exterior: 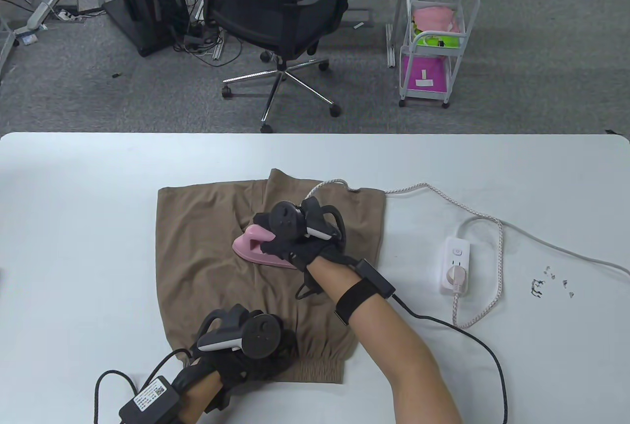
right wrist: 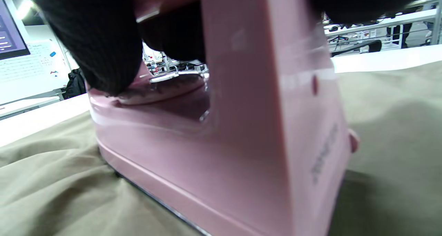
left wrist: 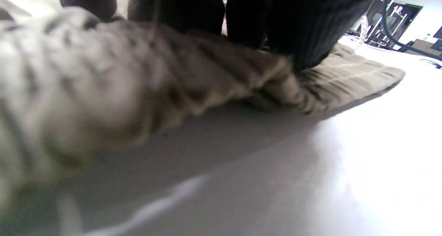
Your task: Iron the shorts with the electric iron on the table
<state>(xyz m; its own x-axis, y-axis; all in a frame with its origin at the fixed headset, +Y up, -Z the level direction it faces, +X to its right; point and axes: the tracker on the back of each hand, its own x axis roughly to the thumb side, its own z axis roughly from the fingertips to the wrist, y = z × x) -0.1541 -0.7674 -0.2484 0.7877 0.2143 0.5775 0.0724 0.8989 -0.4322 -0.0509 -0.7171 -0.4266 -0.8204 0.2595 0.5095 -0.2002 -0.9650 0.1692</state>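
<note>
A: Where are the shorts [exterior: 216, 266] now?

B: They lie flat on the white table [exterior: 74, 207], in the middle, with the elastic waistband [exterior: 315, 367] at the near edge. The pink iron [exterior: 256, 246] stands with its sole on the cloth, about in the centre of the shorts.

A: And the hands?

B: The right hand [exterior: 300, 242] has its fingers curled around the iron's handle; the right wrist view shows them wrapped over it. The left hand [exterior: 246, 350] rests on the shorts near the waistband. Its fingers [left wrist: 304, 32] press down on the fabric, but I cannot tell if they pinch it.

A: Which step is this?

B: I think the ironing itself, in its middle. The cord [exterior: 472, 227] goes right to the power strip [exterior: 456, 266]. Next the iron should slide over the wrinkled parts, with the cloth kept tight.
</note>
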